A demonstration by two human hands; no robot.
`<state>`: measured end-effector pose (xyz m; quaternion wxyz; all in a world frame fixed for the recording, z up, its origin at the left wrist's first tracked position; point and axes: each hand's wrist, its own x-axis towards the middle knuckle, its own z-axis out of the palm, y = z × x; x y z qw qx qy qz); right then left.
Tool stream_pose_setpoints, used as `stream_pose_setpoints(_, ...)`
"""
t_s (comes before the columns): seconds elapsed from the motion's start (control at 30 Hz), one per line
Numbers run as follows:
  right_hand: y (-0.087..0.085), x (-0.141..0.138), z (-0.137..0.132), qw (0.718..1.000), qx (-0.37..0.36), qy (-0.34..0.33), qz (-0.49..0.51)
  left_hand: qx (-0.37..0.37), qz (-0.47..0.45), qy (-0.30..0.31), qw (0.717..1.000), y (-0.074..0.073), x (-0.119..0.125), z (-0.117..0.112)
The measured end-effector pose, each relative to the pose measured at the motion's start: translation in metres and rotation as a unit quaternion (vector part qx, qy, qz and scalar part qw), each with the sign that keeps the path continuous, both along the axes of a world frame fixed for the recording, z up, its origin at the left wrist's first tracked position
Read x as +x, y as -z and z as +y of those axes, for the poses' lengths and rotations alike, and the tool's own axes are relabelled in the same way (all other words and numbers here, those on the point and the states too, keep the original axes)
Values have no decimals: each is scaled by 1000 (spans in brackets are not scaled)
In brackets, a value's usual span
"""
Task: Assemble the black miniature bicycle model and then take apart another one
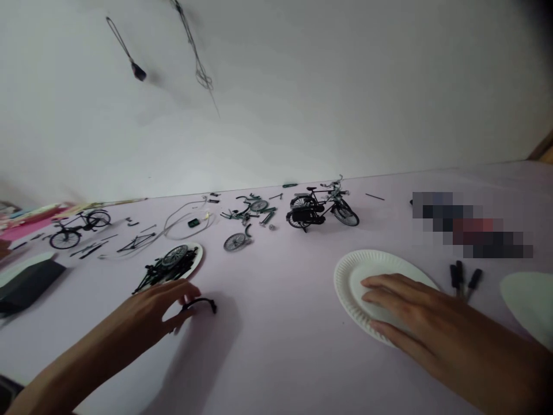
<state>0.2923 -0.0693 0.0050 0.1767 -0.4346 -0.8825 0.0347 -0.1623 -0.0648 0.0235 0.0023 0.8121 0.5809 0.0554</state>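
Left hand [151,305] at a curved black part [203,302] on the table [276,363]; right hand [415,311] on a paper plate [345,288].
The left fingers [190,290] curved narrowly about one end of the part, though I could not tell whether they gripped it. It looked light, thin and fairly stiff, best pinched mid-curve. The right fingers [380,282] lay spread wide on the plate, which looked light and flimsy, easiest taken by its fluted rim. Farther off lay a second plate [199,256] of black parts [166,274], a model bicycle [322,207] and screwdrivers [464,279].

No legible text, labels or numbers, a pixelated patch [469,225] unreadable
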Motion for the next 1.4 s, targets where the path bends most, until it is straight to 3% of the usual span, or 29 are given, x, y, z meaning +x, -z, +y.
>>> stream_pose_setpoints(0.1,-2,-8,-5,999,-44,-18,-1,-52,22,43,997,-6,21,8)
stream_pose_setpoints(0.2,-6,-15,-9,995,-91,-36,18,-39,4,73,997,-22,47,28)
stream_pose_setpoints(0.4,-8,-16,-6,990,-125,-34,60,-14,-33,29,999,-50,71,80)
stream_pose_setpoints(0.5,-10,-14,-3,990,-128,-23,54,-2,-48,20,999,-51,74,115)
stream_pose_setpoints(0.6,-11,-14,-2,991,-124,-23,53,-2,-68,22,997,-42,79,147)
stream_pose_setpoints(0.7,-8,-13,0,992,-113,-30,53,2,-78,14,997,-36,72,161)
stream_pose_setpoints(0.8,3,-11,3,995,-80,-51,39,38,-75,-41,996,-40,38,145)
stream_pose_setpoints(0.93,19,-10,3,997,31,-73,5,48,-56,-158,985,-44,-31,89)
stream_pose_setpoints(1.07,21,-17,-4,986,123,-116,-1,20,-99,-226,969,-25,-74,40)
stream_pose_setpoints(1.2,8,-23,-10,979,158,-131,-3,-23,-147,-239,959,-2,-75,23)
stream_pose_setpoints(1.4,-1,-20,-17,995,61,-80,10,-66,-153,-184,969,-4,-48,34)
